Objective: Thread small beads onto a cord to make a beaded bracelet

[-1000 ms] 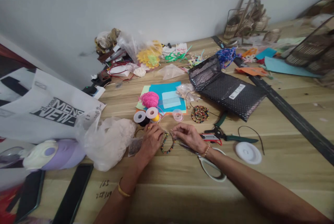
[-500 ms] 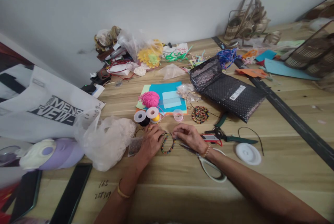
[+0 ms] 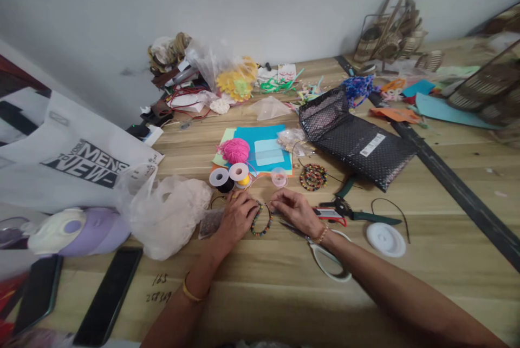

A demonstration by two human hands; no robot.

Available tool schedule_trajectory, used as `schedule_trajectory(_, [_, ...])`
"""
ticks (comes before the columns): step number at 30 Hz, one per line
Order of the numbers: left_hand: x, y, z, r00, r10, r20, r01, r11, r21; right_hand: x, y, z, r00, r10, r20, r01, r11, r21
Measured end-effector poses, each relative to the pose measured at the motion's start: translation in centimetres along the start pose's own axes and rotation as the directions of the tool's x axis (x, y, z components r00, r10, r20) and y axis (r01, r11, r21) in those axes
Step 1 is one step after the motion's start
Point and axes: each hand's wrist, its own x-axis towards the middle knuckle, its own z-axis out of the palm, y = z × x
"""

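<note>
Multicoloured bead strand (image 3: 261, 233) lies between left hand (image 3: 240, 211) at its ten o'clock and right hand (image 3: 297, 210) at two, fingertips narrowed, either hold unclear; a slipping end could unstring it

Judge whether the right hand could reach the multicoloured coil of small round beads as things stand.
Probably yes: the right hand is close to the bead coil, and nothing visible stands between them.
</note>
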Motion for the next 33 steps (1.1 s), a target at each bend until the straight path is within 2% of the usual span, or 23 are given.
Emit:
schedule_trajectory(6, [0.0, 0.0, 0.2, 1.000, -0.001, 0.001, 0.001, 1.000, -0.011, -0.1, 0.2, -0.1, 0.998, -0.053, -0.037, 0.047, 0.988, -0.147])
schedule_trajectory(16, [-0.1, -0.3, 0.0, 0.998, -0.045, -0.048, 0.045, 0.999, -0.013, -0.1, 0.0, 0.0, 0.999, -0.040, -0.018, 0.038, 0.992, -0.121])
schedule_trajectory(23, [-0.2, -0.6, -0.2, 0.999, -0.040, -0.033, 0.040, 0.999, 0.010, -0.1, 0.0, 0.0, 0.999, -0.033, -0.018, 0.030, 0.990, -0.136])
schedule_trajectory(30, [-0.3, -1.3, -0.2, 0.995, -0.092, -0.048, 0.086, 0.990, -0.116, -0.1, 0.1, -0.1, 1.000, -0.028, -0.007, 0.026, 0.988, -0.155])
schedule_trajectory(33, [0.0, -1.2, 0.1, 0.996, -0.075, -0.044, 0.070, 0.991, -0.113, -0.1, 0.1, -0.1, 1.000, -0.024, -0.007, 0.023, 0.987, -0.156])
